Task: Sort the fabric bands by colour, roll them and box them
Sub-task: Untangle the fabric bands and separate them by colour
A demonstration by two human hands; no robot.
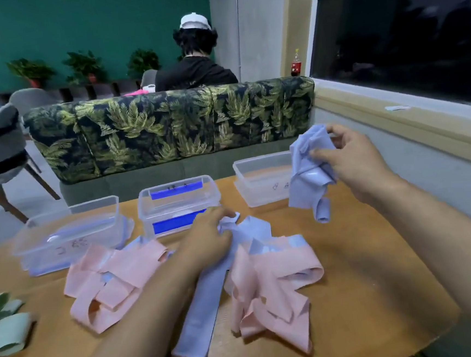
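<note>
My right hand (352, 162) holds a bunch of lavender bands (310, 171) in the air at the right, in front of the right clear box (259, 176). My left hand (208, 240) grips another lavender band (202, 303) that lies across the middle of the table. Pink bands lie in two heaps, the left pink heap (109, 280) beside my left forearm and the right pink heap (269, 286) under my right arm. Green bands (2, 326) sit at the table's left edge. The middle box (178, 206) and the left box (68, 232) stand at the back.
The wooden table (367, 295) ends at the right, close to a wall and window sill. A leaf-print sofa (167, 127) stands behind the boxes, with a person seated beyond it, back turned. Grey chairs (1, 147) stand at the far left.
</note>
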